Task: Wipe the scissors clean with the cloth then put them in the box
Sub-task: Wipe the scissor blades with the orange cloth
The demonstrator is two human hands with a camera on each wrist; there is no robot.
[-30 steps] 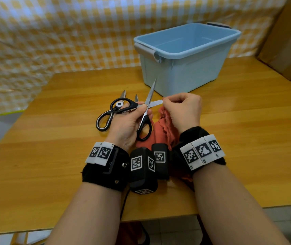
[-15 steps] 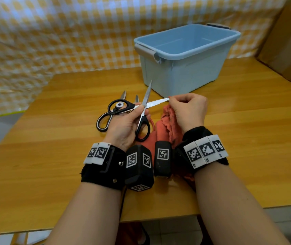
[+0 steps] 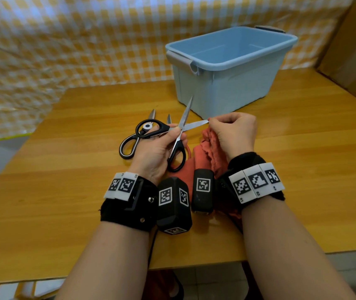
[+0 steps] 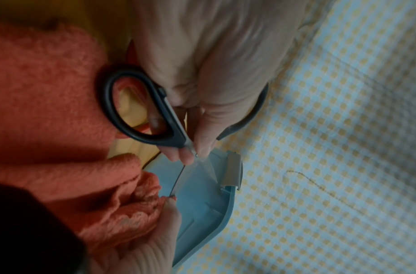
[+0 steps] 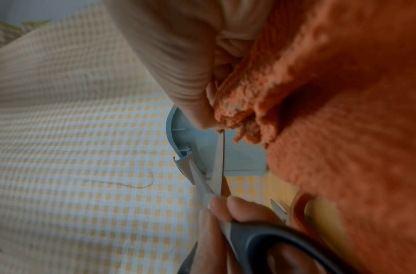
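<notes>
My left hand grips a pair of black-handled scissors near the pivot, blades spread apart above the table. One blade points up toward the box, the other points right. My right hand pinches the orange-red cloth around the tip of that right-pointing blade. In the left wrist view the handle loop lies under my fingers and the cloth fills the left. In the right wrist view the blade runs into the cloth. A light blue box stands open behind.
A second pair of black-handled scissors lies on the wooden table just left of my left hand. A yellow checked cloth hangs behind the table. A cardboard box stands at the far right.
My right hand with the cloth has slid rightward along the blade, from near the pivot out to its tip. The left hand keeps its grip on the scissors.
</notes>
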